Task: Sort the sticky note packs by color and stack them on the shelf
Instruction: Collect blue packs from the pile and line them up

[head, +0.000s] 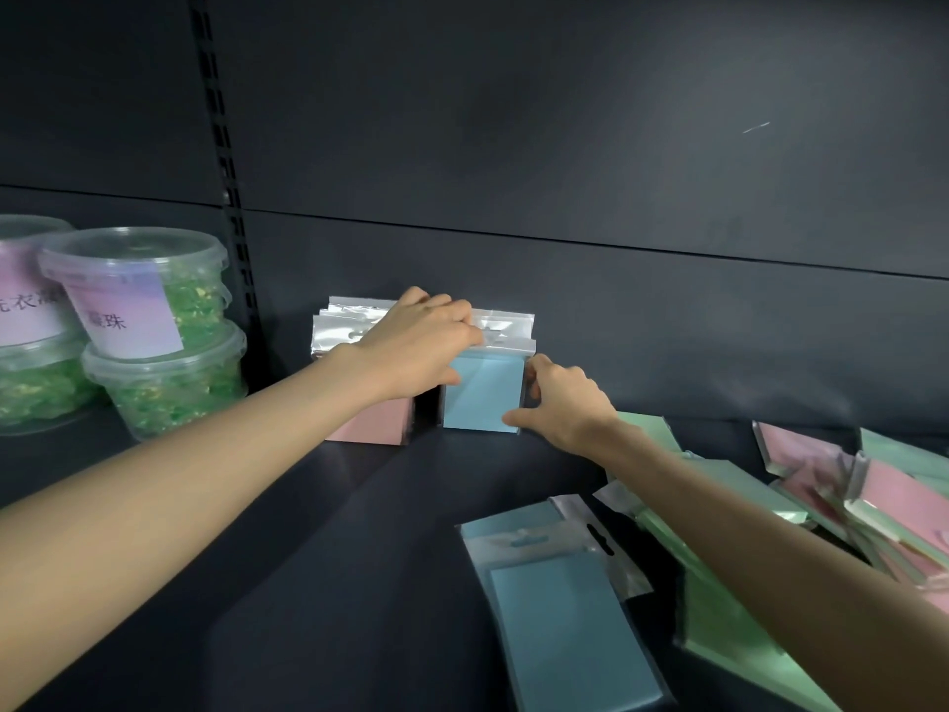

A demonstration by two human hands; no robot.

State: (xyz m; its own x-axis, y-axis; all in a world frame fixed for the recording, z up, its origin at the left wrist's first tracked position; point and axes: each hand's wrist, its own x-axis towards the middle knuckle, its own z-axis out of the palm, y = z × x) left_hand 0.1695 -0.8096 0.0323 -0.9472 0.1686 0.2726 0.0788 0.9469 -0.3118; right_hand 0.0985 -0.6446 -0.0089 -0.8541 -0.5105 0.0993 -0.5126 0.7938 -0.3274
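Observation:
Two rows of sticky note packs stand upright against the shelf's back wall: pink packs (pixel 371 427) on the left, blue packs (pixel 482 398) beside them. My left hand (pixel 421 346) lies over the tops of both rows, its fingers curled on the clear top flaps of the blue packs. My right hand (pixel 562 403) grips the right edge of the blue row, thumb at the front lower corner. Another blue pack (pixel 565 619) lies flat near the front.
A loose pile of green packs (pixel 729 629) and pink packs (pixel 893 501) covers the right side of the dark shelf (pixel 334 583). Stacked clear tubs (pixel 154 331) of green beads stand at the left, past a slotted upright.

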